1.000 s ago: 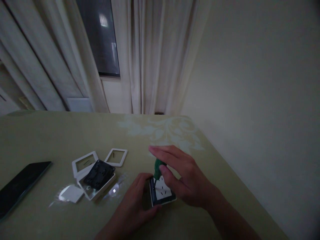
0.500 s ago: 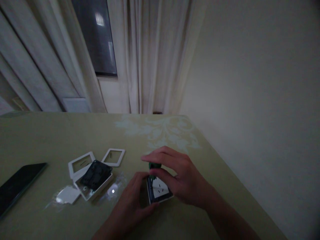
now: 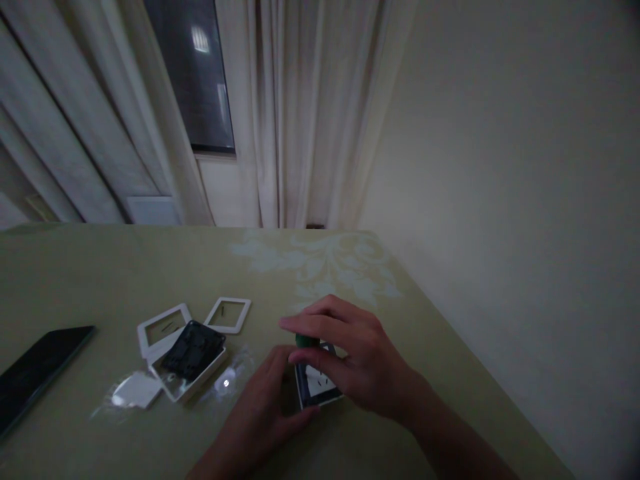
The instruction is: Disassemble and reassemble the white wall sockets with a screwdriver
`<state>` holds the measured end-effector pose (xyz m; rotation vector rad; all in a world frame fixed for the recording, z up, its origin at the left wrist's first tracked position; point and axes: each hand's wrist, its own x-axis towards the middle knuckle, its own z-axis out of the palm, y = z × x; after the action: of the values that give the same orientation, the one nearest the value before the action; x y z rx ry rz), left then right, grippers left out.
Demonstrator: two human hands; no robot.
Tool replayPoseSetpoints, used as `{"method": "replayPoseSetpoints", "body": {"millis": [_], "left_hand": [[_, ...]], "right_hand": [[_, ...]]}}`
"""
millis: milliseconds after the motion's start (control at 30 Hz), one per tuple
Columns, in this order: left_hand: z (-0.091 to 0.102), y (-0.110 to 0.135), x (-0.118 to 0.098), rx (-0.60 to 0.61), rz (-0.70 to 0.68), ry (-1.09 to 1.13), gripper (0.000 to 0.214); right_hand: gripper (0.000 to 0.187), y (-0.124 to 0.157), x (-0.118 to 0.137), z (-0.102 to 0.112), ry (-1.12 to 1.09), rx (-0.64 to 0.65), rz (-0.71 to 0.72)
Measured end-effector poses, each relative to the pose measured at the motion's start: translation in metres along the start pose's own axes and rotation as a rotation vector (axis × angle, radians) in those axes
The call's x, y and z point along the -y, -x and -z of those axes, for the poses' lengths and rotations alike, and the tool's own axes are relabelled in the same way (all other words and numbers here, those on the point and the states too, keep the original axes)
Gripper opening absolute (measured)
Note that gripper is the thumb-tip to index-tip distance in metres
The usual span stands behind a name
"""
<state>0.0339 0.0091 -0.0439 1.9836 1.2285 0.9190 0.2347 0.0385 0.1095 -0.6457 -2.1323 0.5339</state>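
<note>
- Table under a yellow-green cloth fills the lower half of the view. A pale leaf pattern is printed toward its far right corner.
- A plain wall runs along the table's right edge.
- Pale curtains hang beyond the far edge, parted around a dark window.
- A flat dark slab, a phone or tablet, lies at the left edge, well apart from the hands.
- The right hand comes in from the near right corner. Its thumb and fingertips are pinched on a green handle, with the index finger stretched out over the top.
- The left hand comes up from the near edge. It is curled around the left side of a socket plate, with the thumb along the side facing the camera.
- An opened unit, a black body sitting in a white shell, lies left of the hands, toward the middle of the table.
- Two white frames lie just beyond that unit: the larger frame touches it and the smaller frame lies to the right, a little apart.
- The socket plate is white-faced with dark slots and a dark rim. It sits near the table's near edge, between the two hands and tilted up toward the right hand.
- A crumpled clear wrapper lies between the opened unit and the left hand.
- A small white piece lies just left of the opened unit.
- The green handle stands at the far edge of the socket plate. Its tip is hidden behind the fingers.
</note>
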Motion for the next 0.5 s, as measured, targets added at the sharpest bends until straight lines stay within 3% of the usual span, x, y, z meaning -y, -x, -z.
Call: {"method": "replayPoseSetpoints", "body": {"millis": [100,233,300,500], "left_hand": [[-0.001,-0.001,0.002,0.001,-0.003,-0.02,0.064],[0.0,-0.002,0.0,0.037,0.012,-0.004,0.071],[0.001,-0.002,-0.001,0.044,0.013,-0.014,0.069],[-0.001,0.0,0.0,0.044,0.024,-0.019,0.068]], "right_hand": [[0.035,0.0,-0.001,-0.001,0.071,-0.027,-0.004],[0.053,-0.001,0.005,0.013,-0.005,0.131,-0.059],[0.052,-0.002,0.007,0.019,-0.062,0.161,-0.067],[0.031,-0.004,0.004,0.013,0.006,-0.003,-0.139]]}}
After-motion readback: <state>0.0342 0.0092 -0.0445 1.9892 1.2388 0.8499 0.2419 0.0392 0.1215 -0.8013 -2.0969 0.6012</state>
